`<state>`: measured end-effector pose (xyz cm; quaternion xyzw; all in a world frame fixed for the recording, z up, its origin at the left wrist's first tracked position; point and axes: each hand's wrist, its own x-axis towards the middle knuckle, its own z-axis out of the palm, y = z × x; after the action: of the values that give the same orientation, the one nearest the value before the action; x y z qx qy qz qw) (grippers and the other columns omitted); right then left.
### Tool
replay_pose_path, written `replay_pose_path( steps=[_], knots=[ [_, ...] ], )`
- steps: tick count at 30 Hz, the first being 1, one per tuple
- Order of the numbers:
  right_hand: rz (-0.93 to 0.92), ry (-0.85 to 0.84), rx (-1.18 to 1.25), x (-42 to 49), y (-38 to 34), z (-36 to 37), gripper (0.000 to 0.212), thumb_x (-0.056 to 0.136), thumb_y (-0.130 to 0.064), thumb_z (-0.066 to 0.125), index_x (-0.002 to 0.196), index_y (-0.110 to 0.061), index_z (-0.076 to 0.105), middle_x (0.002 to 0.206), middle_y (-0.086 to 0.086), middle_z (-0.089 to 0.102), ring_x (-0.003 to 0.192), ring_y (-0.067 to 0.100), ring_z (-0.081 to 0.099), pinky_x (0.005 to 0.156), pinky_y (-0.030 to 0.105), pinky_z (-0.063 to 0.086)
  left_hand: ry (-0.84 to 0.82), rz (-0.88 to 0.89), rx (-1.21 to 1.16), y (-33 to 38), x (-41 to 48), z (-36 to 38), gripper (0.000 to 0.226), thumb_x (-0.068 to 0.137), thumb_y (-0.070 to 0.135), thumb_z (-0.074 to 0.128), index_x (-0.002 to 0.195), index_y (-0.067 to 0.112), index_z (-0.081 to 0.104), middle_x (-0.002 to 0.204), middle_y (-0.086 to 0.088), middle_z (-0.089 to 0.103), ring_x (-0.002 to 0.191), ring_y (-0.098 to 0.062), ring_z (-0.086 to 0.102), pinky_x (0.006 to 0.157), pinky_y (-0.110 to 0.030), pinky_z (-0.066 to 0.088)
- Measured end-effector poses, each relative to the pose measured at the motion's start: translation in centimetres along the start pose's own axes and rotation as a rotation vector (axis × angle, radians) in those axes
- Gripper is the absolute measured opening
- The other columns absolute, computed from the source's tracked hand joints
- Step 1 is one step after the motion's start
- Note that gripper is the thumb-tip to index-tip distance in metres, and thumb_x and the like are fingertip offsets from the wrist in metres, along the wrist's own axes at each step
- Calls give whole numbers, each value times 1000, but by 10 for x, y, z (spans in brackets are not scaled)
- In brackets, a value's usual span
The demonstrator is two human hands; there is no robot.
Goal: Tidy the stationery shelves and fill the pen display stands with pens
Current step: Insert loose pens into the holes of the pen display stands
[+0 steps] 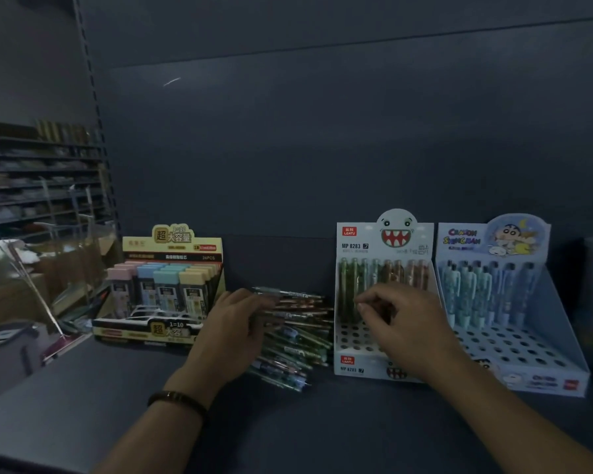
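Filling the monster-face stand looks like the step in hand.

Just left of the left hand: yellow refill box [165,289], on the shelf [288,422], untouched.

Left hand [233,333], bracelet [178,400] on the wrist, reaches into the loose pen pile [295,333]. The fingers are bent over the near pens and touch them. Too blurred to tell whether they are closed round one or just resting.

The pile lies between the two hands, at the left fingertips and just left of the white stand.

Right hand [401,323] hovers over the monster-face stand [384,241]. Thumb and fingertips are bunched as in a pinch, in front of the back row of pens. Cannot tell if a pen is pinched there. The empty holes below and towards the wrist show this stand is only part filled.

Just right of the right hand: blue cartoon stand [514,302], back rows filled, front holes empty, not touched.

Judgement:
- The task is early to midway, with many pens still in the pile.
- The next move calls for one pen held upright, tip lined over a free hole next to the filled row, and pushed straight down.
- The left hand needs to single out one pen without scattering the pile.
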<state>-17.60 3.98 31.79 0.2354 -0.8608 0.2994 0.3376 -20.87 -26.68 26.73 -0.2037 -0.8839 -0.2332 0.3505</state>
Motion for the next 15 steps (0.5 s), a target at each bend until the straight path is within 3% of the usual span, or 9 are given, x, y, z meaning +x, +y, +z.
replay_pose_path(
  steps=[3,7,12,15],
  knots=[
    [15,8,25,0,1,-1,8,95,-23,72,95,-29,78,84,-20,69,78,-2,63,73,34,57,-10,-61,7,3,13,-4,31,104,15,52,125,32,68,121,15,57,111,-16,60,93,-36,59],
    [20,31,54,-1,3,-3,10,94,-22,73,93,-30,78,79,-22,68,76,1,64,70,26,52,-118,-142,152,6,49,-15,20,100,12,61,114,19,74,113,0,71,105,-22,65,91,-36,56],
    [60,64,87,0,6,-4,12,93,-20,75,90,-30,79,72,-23,66,76,2,65,66,21,48,-142,-198,219,8,47,-11,10,97,22,68,102,29,63,106,6,71,101,-23,63,83,-42,57],
    [50,69,89,1,4,-1,10,93,-22,75,89,-31,78,71,-24,64,74,2,64,64,20,46,-131,-195,249,5,44,-6,13,99,24,65,110,30,66,115,6,69,109,-25,58,87,-41,52]
  ],
)
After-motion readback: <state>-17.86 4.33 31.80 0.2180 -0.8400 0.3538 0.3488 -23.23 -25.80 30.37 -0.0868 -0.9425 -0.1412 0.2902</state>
